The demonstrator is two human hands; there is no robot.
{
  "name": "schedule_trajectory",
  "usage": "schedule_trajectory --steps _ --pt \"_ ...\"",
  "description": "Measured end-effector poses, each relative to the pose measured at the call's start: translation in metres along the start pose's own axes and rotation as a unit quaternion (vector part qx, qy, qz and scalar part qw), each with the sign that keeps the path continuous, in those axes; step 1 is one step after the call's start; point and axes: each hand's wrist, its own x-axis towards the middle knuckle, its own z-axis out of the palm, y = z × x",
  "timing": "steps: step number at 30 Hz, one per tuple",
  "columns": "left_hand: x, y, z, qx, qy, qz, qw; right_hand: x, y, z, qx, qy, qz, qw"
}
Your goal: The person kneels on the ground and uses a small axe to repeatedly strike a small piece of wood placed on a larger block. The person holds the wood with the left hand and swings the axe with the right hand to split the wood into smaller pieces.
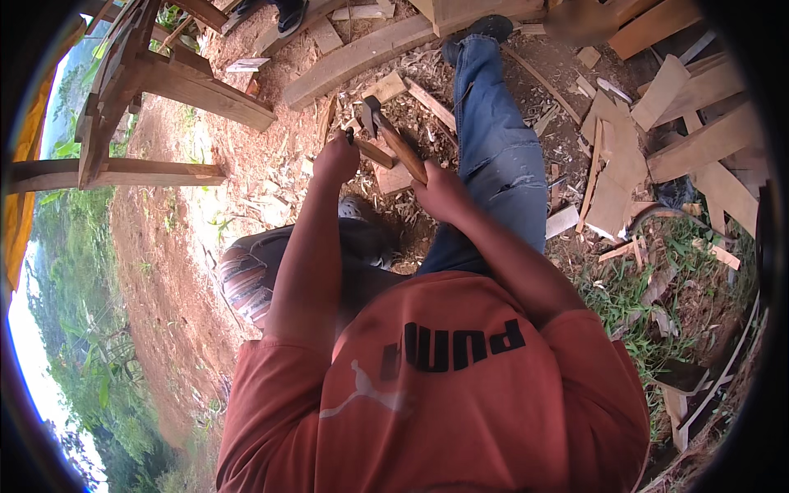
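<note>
My right hand [441,194] is wrapped round the lower end of a hammer's wooden handle [401,149]. The dark metal hammer head [371,113] is raised up and to the left, close to my other hand. My left hand [335,158] is closed in a fist round a slim tool with a dark end [350,135]; the fist hides most of it, so its kind is unclear. Just right of that fist is a small wooden piece [376,154], partly behind the hammer handle. Below it a reddish wooden block [393,178] rests between my legs.
Wood chips and offcuts litter the dirt around my feet. A long curved beam [362,64] lies ahead, with another person's foot [291,16] beyond it. Boards [612,164] are piled on the right. A timber frame [197,90] stands at the left.
</note>
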Motion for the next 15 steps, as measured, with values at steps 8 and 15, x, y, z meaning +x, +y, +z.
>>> schedule_trajectory --steps 8,15 --pt "-0.001 0.003 -0.002 0.008 0.003 0.014 1.0 -0.004 -0.021 -0.015 0.042 -0.013 0.029 0.999" --pt "-0.007 0.01 -0.008 -0.017 -0.005 0.013 1.0 -0.004 -0.021 -0.001 0.058 0.016 -0.018 0.998"
